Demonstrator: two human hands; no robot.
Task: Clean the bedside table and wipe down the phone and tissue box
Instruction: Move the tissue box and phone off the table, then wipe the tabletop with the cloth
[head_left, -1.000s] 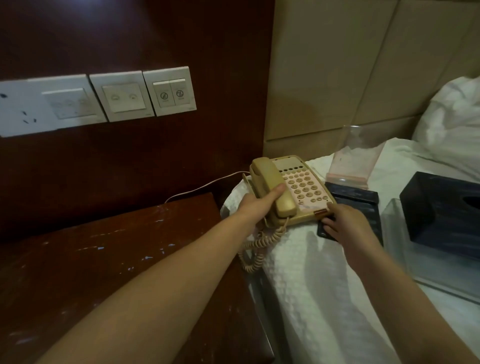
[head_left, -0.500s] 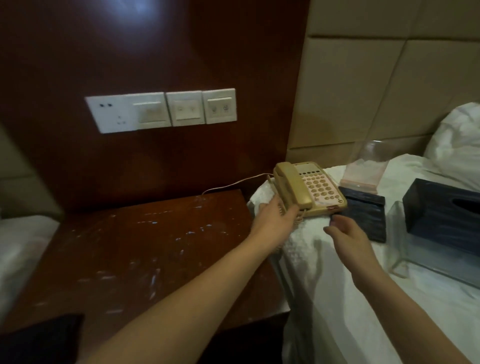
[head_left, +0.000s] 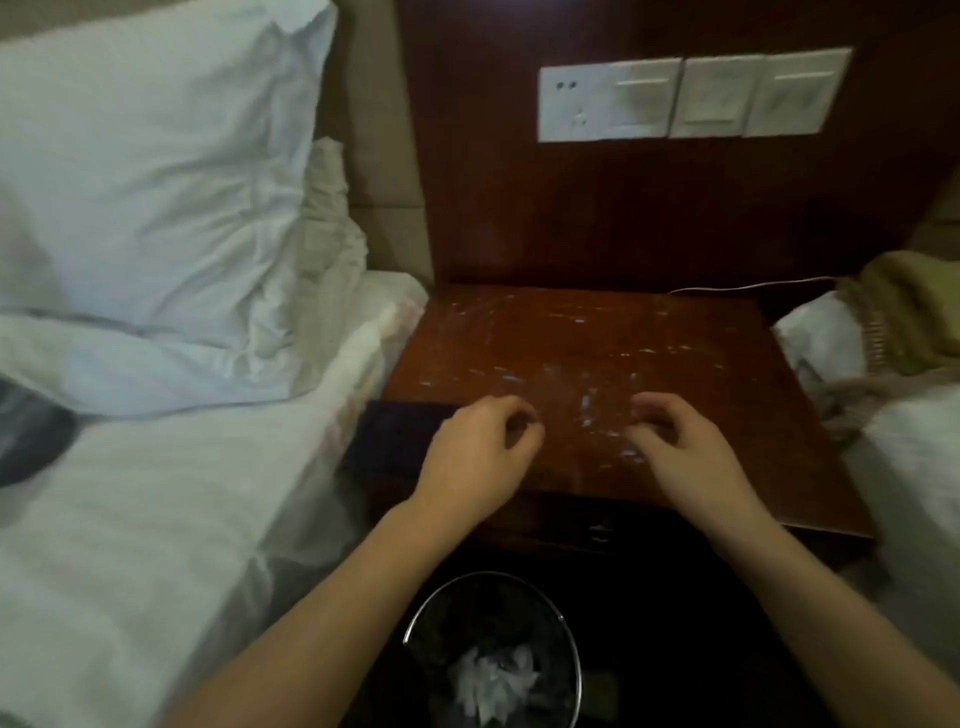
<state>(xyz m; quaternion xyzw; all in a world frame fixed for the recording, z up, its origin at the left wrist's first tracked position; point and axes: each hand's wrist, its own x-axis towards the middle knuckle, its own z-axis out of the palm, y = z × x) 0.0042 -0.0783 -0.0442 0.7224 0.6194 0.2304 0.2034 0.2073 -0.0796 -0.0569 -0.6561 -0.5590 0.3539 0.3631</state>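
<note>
Dark wood surface (head_left: 675, 364), scuffed pale, at frame centre.
Left hand (head_left: 475, 457) and right hand (head_left: 685, 457) hover, fingers loosely curled, grasping nothing.

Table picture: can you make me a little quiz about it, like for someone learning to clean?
1. True or false: the phone stands on the table.
2. What lies in the bin? A) crumpled white paper B) a shoe C) a cup
3. Fill in: the dark cloth lies at the table's front ___ corner.
Key: 1 false; 2 A; 3 left.
</note>
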